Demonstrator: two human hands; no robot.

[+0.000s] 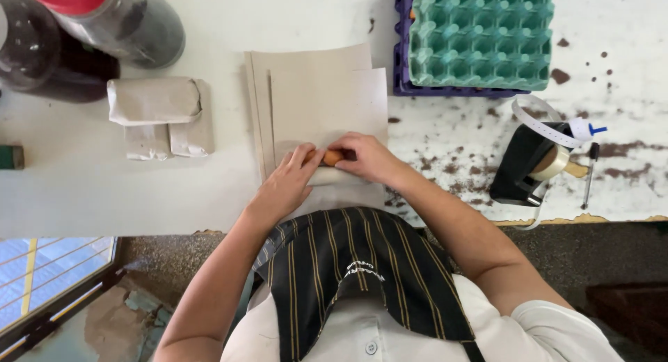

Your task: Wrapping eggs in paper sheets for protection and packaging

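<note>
The fingers (311, 157) of the left hand (287, 184) curl down over one end of a small orange-brown object (332, 157), and the fingertips of the right hand (369, 159) press on its other end, so both hands close lightly around it rather than lying flat. Only a short stretch of the object shows between the 2 hands; its full shape is hidden. It lies on the near edge of a stack of grey-brown paper sheets (316, 98), close to the front edge of the tabletop (90, 188) and about midway along it, with the paper's near edge seemingly folded up against it.

The grip looks shallow, and that is where trouble could come from: if the pressure from the 2 ends is uneven, the object may slip sideways out of the fold, or the top sheet may skew against the sheets beneath and crease. Because the work sits so near the front edge, a slip toward the person could carry the object off the tabletop.

Toward the left, 2 or 3 wrapped paper parcels (158, 115) lie together, well apart from the hands. In the far left corner stand dark jars (132, 25), 1 with a red lid. Along the far edge, to the right, a green egg tray (480, 35) rests on a purple one. Near the right end sits a black tape dispenser (529, 164) with a pen (590, 174) just beside it.
</note>
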